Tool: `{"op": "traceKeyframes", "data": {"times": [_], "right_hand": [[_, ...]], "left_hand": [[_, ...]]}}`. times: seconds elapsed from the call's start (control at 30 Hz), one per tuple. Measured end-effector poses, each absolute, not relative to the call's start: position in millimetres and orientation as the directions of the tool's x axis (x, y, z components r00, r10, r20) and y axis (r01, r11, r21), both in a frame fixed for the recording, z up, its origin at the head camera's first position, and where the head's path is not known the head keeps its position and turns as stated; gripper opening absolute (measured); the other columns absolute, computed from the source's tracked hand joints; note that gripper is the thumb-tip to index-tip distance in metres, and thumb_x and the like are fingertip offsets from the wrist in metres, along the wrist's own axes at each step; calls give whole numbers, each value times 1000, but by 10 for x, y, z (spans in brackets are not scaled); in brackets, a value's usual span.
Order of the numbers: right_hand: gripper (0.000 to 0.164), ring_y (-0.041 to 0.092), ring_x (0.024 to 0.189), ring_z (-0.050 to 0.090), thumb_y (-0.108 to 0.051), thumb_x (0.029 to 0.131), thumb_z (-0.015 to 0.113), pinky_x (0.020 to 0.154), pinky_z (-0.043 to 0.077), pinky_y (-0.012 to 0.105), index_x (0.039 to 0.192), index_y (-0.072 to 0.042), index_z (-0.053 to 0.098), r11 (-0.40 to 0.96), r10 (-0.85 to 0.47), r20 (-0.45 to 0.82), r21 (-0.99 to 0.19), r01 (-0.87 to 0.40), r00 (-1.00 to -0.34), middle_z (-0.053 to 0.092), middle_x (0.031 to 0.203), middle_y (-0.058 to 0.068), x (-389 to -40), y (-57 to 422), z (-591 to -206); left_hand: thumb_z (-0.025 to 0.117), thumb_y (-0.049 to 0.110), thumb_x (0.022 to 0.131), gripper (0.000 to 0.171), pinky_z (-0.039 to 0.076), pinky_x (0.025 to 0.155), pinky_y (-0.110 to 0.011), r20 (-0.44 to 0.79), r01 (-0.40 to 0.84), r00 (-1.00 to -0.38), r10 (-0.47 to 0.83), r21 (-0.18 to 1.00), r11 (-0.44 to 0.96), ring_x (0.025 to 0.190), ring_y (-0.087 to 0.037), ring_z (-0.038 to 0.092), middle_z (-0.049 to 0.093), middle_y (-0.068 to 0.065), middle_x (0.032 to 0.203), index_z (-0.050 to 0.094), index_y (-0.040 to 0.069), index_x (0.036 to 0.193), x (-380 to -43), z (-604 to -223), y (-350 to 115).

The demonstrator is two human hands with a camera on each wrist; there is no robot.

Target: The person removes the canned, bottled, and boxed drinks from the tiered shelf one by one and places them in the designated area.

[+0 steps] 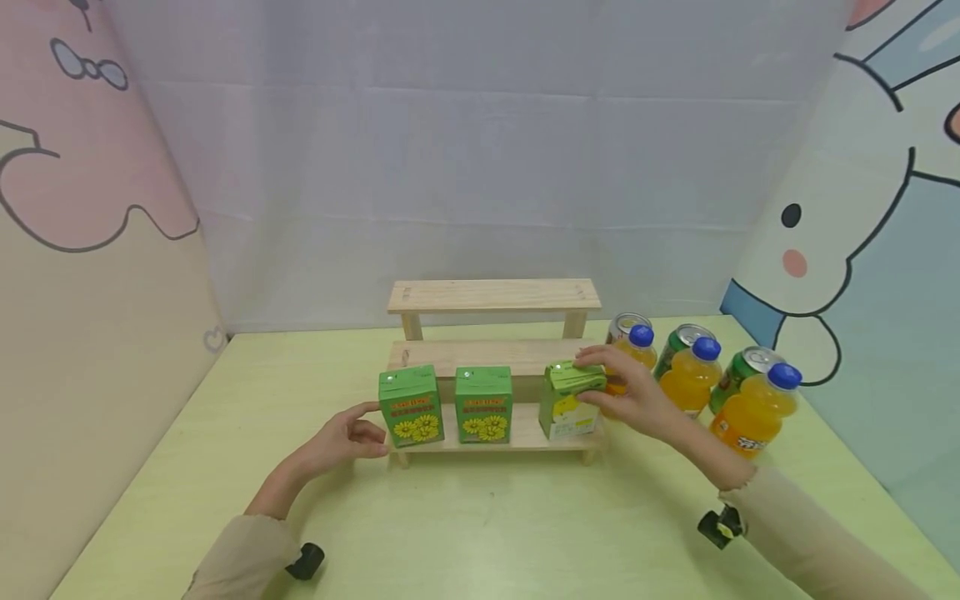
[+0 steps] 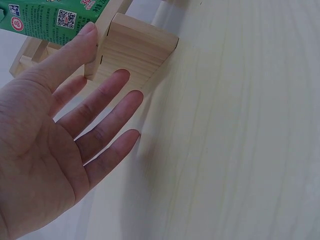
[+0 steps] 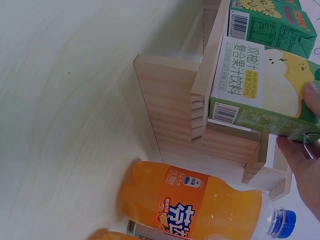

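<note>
Right of centre, pinching the pale-green carton (image 1: 567, 415) with right grip (image 1: 636, 398); left of centre, with left grip (image 1: 332, 447) spread. Probably light, squeezable; best held by upper sides.

Room in front and above, crowding at the right

Over the tops of the cartons, the pale-wood three-step shelf (image 1: 491, 357) offers free planks on its middle step (image 1: 465, 358) and top step (image 1: 491, 294). Along the lowest step (image 1: 527, 423), the green flower-printed carton at the left (image 1: 411, 410) and its matching middle carton (image 1: 483, 407) leave only a narrow slot; the gap before the yellow-green-and-white carton (image 1: 561, 412) is wider. The right hand (image 1: 637, 396), holding that carton, blocks the right end, where three blue-capped bottles of orange drink (image 1: 684, 382) and three metal cans (image 1: 667, 352) also obstruct sideways entry. The left hand (image 1: 341, 442) occupies the left approach. Between the beige-sleeved forearms (image 1: 240, 550), the pale yellow-green tabletop (image 1: 480, 525) gives a broad frontal path.
</note>
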State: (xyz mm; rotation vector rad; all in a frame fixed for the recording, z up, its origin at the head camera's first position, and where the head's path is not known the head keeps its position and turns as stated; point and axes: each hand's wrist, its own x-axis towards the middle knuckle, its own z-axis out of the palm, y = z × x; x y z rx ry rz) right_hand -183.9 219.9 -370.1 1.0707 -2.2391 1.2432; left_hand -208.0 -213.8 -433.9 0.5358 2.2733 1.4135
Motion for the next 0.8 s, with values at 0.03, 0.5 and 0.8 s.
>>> {"op": "traceKeyframes", "data": {"times": [0.03, 0.5, 0.8], "right_hand": [[45, 11, 104, 51, 18, 67, 69, 73, 51, 23, 107, 4, 57, 310, -442, 624, -568, -762, -645, 51, 111, 27, -1840, 2202, -3701], [41, 10, 101, 54, 18, 67, 68, 70, 51, 22, 105, 6, 59, 297, -417, 630, -587, -753, -655, 54, 109, 22, -1806, 2217, -3698], [41, 9, 96, 54, 19, 65, 69, 70, 51, 21, 103, 7, 60, 292, -412, 654, -565, -772, -635, 55, 104, 22, -1817, 2240, -3694]], "left_hand": [[70, 22, 80, 77, 44, 84, -40, -140, 104, -842, 521, 905, 411, 92, -20, 60, 64, -14, 100, 25, -6, 137, -2082, -4339, -2138], [70, 20, 80, 79, 45, 84, -41, -136, 103, -838, 529, 911, 398, 92, -22, 60, 64, -16, 101, 23, -7, 138, -2098, -4348, -2148], [70, 20, 80, 79, 45, 84, -41, -133, 103, -834, 535, 916, 388, 92, -22, 60, 63, -16, 100, 23, -7, 138, -2083, -4351, -2153]]}}
